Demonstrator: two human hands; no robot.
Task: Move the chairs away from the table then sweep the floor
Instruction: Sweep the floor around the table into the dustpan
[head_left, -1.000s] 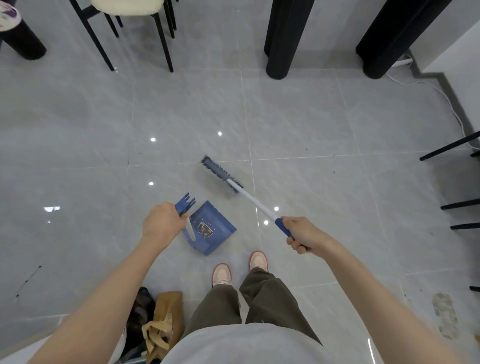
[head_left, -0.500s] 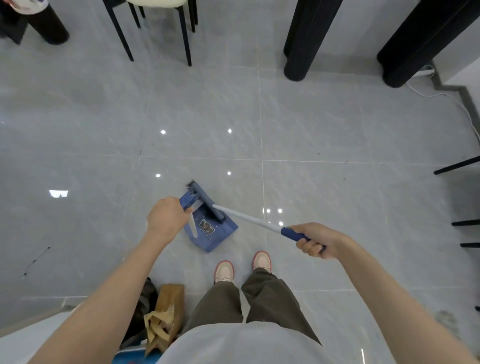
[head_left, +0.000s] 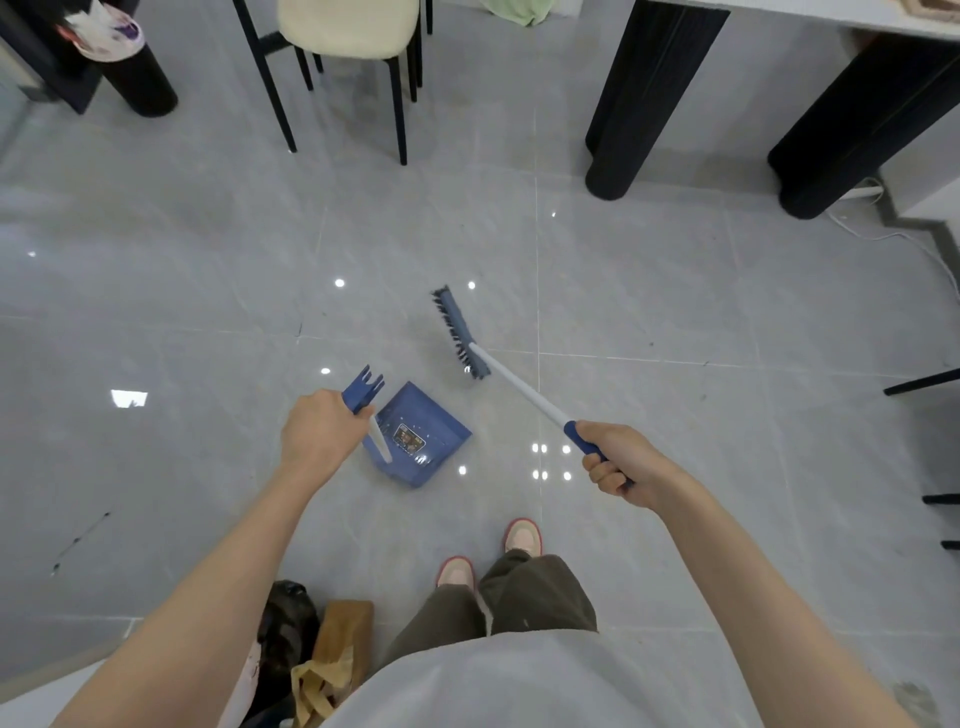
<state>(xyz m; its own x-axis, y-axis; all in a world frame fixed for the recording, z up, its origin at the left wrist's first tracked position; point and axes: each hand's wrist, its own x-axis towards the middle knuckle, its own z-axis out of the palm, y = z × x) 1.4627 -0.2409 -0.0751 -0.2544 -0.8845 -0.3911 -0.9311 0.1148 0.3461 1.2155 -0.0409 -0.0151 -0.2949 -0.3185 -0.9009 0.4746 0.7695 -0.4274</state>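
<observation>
My right hand (head_left: 621, 465) grips the blue end of a white-handled broom (head_left: 511, 382). Its blue brush head (head_left: 460, 332) lies on the grey tiled floor, a short way up and right of the dustpan. My left hand (head_left: 319, 434) grips the blue top of the dustpan's upright handle. The blue dustpan (head_left: 421, 436) sits on the floor in front of my feet, its mouth toward the brush. A chair (head_left: 350, 31) with a cream seat and thin black legs stands at the top left. The table's thick black legs (head_left: 636, 98) rise at the top right.
A black cylindrical bin (head_left: 130, 67) stands at the top left. A brown paper bag (head_left: 332, 660) and a dark bag lie by my left leg. Black chair legs (head_left: 922, 382) poke in from the right edge. A white cable (head_left: 893, 239) runs along the right wall.
Half a second ago the brush head lay at the dustpan's mouth; it has now swung out and up to the right across the floor. The dustpan and my left hand stayed put.
</observation>
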